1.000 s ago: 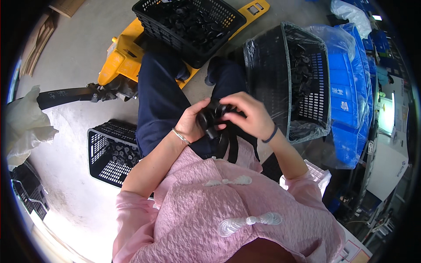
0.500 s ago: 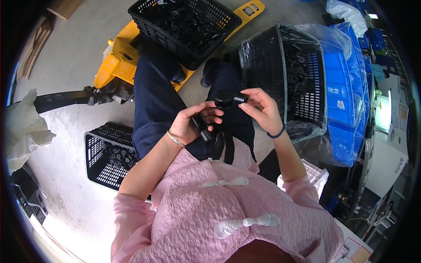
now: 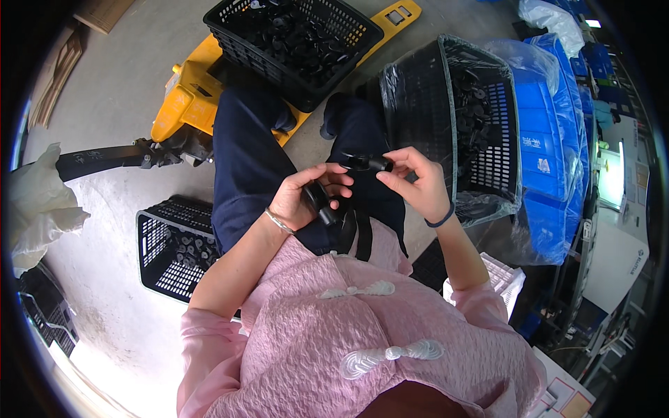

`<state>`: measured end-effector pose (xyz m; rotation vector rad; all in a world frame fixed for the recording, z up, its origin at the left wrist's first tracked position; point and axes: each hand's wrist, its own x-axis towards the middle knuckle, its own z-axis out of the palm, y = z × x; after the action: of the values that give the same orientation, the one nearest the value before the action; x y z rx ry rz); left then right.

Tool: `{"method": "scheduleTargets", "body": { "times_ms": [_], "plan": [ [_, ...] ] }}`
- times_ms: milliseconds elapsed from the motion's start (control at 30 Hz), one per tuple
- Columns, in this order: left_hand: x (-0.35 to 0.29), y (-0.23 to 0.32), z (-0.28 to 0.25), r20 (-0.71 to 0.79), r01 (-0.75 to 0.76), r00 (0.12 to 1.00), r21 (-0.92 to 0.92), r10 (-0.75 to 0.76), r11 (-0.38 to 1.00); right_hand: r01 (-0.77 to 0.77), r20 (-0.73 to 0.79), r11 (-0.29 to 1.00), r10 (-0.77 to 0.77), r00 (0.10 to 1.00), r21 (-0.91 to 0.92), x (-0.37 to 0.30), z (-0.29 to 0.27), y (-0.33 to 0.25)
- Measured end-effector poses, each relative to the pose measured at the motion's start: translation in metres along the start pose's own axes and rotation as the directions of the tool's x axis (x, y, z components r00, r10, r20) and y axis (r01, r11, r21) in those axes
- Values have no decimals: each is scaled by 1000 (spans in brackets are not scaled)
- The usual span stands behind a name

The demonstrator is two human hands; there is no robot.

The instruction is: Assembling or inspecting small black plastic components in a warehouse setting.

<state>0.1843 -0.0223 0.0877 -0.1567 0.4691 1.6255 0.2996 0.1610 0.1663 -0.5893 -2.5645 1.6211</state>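
Observation:
My right hand [image 3: 420, 182] pinches the short round stem of a black plastic part with a disc-shaped head [image 3: 361, 162]. The disc is tilted nearly edge-on, and its far rim is by the fingertips of my left hand [image 3: 306, 194]; whether they touch it I cannot tell. A second black part of similar look [image 3: 320, 202] lies in my left palm, held under curled fingers with its stem pointing down toward my lap. Both hands are above my dark trousers, close together.
Ahead, a black crate [image 3: 296, 52] of similar black parts stands on a yellow pallet truck [image 3: 182, 104]. To the right is a plastic-lined black crate [image 3: 484, 125] beside blue bins [image 3: 547, 146]. Another black crate [image 3: 178, 247] sits at my left, below the truck's handle [image 3: 97, 161].
My right hand has turned the part, so its disc shows nearly edge-on instead of face-up. My left hand has stayed in place with its own part.

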Motion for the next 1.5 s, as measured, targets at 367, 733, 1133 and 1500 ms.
{"method": "scheduleTargets", "body": {
  "times_ms": [367,733,1133,1500],
  "plan": [
    [1,-2,-1,-54,0,999,-28,-1,1000,359,-33,858,-398,917,-366,-2,5,-10],
    [2,0,0,-63,24,998,-24,-25,999,292,-158,813,-419,894,-504,-8,-20,0],
    [8,-1,6,-76,-6,997,-162,-7,987,374,75,763,-396,915,-528,-21,0,-18],
    [2,-5,10,-97,-15,995,-149,1,989,-172,164,871,106,981,461,-9,29,10]
  ]
}}
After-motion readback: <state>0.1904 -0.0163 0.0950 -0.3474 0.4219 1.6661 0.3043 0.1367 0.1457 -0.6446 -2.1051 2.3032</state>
